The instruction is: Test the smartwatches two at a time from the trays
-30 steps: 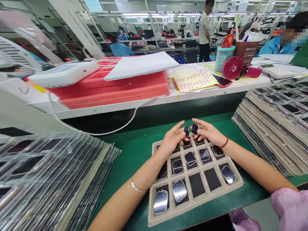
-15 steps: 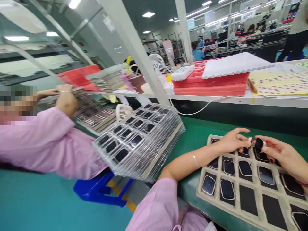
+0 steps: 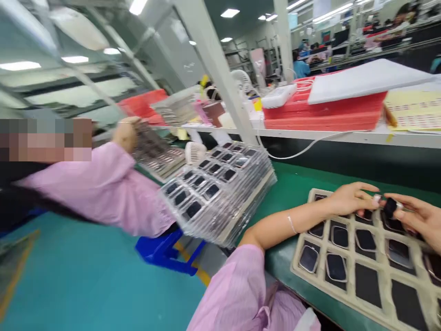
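Note:
My left hand (image 3: 354,198) is over the back of a beige tray (image 3: 319,286), thumb and fingertips closed together with a small whitish bit at their tips; what it is I cannot make out. Close beside it, my right hand (image 3: 422,219) pinches a small black piece (image 3: 390,208) between thumb and fingers. Under both hands, the tray's dark-lined compartments hold rounded-square watch screens with pale rims, such as the watch screen (image 3: 309,257) at the front left corner. Two front compartments show only their dark lining. My hands hide part of the back row.
Left of my arm stands a tall stack of clear plastic trays (image 3: 255,193) with similar dark screens. A co-worker's pink sleeve (image 3: 113,184) and a blue stool (image 3: 161,250) lie beyond. Above the green bench, a shelf carries a red stack (image 3: 324,117); a white cable (image 3: 299,154) hangs down.
The view has turned left, so the tray, stack and shelf appear farther right. Both hands stay at the same part of the tray, with the black piece still in my right hand.

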A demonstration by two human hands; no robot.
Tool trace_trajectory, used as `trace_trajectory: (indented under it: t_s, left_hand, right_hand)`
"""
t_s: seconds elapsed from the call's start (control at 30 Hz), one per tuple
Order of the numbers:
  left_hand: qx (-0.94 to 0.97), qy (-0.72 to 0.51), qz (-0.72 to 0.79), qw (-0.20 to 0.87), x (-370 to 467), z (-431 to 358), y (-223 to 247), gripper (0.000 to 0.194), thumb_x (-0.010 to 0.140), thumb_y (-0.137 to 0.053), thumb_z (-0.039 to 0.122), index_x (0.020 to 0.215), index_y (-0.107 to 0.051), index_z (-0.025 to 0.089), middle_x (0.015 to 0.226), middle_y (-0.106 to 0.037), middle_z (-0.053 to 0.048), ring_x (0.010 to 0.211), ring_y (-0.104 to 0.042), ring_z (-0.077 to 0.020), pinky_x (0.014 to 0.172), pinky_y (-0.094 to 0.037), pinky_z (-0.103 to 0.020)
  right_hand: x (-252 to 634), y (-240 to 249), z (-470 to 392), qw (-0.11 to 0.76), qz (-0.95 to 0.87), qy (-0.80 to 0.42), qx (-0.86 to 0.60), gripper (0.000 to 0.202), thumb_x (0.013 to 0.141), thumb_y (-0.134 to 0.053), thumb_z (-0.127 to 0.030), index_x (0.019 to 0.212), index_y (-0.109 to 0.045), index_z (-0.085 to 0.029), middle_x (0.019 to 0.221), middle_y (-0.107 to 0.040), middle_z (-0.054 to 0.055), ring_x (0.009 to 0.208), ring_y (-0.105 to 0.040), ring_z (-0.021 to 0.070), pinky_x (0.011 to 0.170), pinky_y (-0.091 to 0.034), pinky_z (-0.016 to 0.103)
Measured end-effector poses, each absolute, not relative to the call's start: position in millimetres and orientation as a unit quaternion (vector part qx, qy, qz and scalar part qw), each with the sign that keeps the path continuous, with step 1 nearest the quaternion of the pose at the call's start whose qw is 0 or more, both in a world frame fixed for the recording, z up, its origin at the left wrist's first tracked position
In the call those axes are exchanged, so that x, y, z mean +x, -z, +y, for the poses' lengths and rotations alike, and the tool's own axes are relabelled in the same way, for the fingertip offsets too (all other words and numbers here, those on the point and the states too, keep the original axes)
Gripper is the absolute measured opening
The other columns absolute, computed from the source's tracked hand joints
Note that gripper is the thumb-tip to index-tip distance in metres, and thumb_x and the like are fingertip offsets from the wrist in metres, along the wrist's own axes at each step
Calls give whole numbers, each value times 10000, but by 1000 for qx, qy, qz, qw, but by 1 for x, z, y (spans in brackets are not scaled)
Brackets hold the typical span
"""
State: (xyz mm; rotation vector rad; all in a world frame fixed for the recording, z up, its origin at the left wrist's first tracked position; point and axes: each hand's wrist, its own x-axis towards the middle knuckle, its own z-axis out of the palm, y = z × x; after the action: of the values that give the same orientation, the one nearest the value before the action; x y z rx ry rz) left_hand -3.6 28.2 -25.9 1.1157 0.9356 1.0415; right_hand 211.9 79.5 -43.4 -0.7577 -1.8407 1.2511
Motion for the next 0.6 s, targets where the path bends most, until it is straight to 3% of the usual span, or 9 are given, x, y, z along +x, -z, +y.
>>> trace_trajectory:
  t_s: [0.07, 0.2, 0.3, 0.4, 0.5, 0.6]
  left_hand:
    - [480, -466, 406, 623, -4, 23, 19, 633, 660, -826, 354, 1210, -598, 138, 830, -657, -20, 544, -521, -71, 529, -413, -228]
    - [486, -462, 426, 608, -8, 23, 14, 654, 624, -847, 400, 1163, -594, 129, 704, -625, 37, 456, -486, -49, 453, -344, -193]
    - [490, -459, 435, 600, -10, 26, 13, 628, 643, -844, 409, 1146, -605, 120, 677, -617, 41, 435, -488, -51, 427, -309, -190]
    - [490, -454, 443, 598, -10, 25, 11, 616, 648, -853, 405, 1144, -621, 123, 680, -622, 36, 433, -477, -50, 436, -342, -200]
    - [486, -450, 453, 597, -10, 24, 9, 615, 647, -851, 403, 1150, -634, 122, 725, -655, 8, 474, -520, -67, 447, -361, -202]
    - [473, -460, 473, 584, -9, 24, 9, 569, 699, -794, 398, 1170, -636, 121, 771, -693, -38, 637, -643, -135, 498, -410, -200]
  right_hand:
    - [210, 29, 70, 321, -713, -518, -346, 400, 776, -764, -397, 1143, -709, -249, 608, -616, 13, 401, -445, 134, 320, -327, 258]
    - [202, 16, 63, 304, -691, -539, -373, 525, 762, -754, -413, 1198, -649, -140, 593, -596, -17, 419, -417, 76, 390, -332, 206]
    - [199, 19, 67, 313, -679, -557, -363, 531, 752, -758, -383, 1202, -627, -134, 856, -702, 49, 437, -441, 40, 403, -356, 190]
    - [199, 22, 68, 324, -670, -580, -331, 519, 751, -759, -343, 1203, -610, -136, 1091, -689, 95, 456, -463, 21, 419, -422, 193]
    - [198, 23, 68, 323, -659, -596, -325, 501, 777, -745, -296, 1229, -600, -137, 1052, -693, 85, 499, -545, 47, 471, -504, 207]
    - [197, 23, 69, 327, -626, -621, -339, 490, 807, -691, -227, 1278, -579, -152, 1074, -691, 87, 672, -685, 117, 575, -590, 233]
